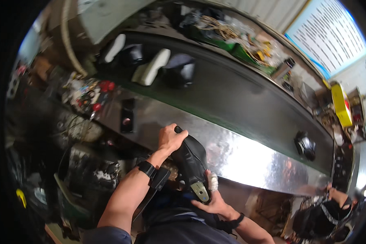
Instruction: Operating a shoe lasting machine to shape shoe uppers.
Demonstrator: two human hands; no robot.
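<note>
A black shoe upper [194, 156] on a shoe last is held in front of my body, its far end pointing away from me. My left hand [171, 139] is closed around the far end, the thumb over a small black part at the tip. At the near end my right hand [216, 204] grips the shoe from the right side, one finger wrapped in white tape. The olive-coloured last [200, 192] shows there, with a hole in its top. The shoe's underside is hidden.
Beyond the metal ledge [183, 116] runs a dark conveyor belt [236, 95]. White soles [156, 67] and dark shoe parts [179, 68] sit on it, with a black shoe [305, 145] farther right. A phone [127, 116] lies on the ledge. Another person [323, 213] is at right.
</note>
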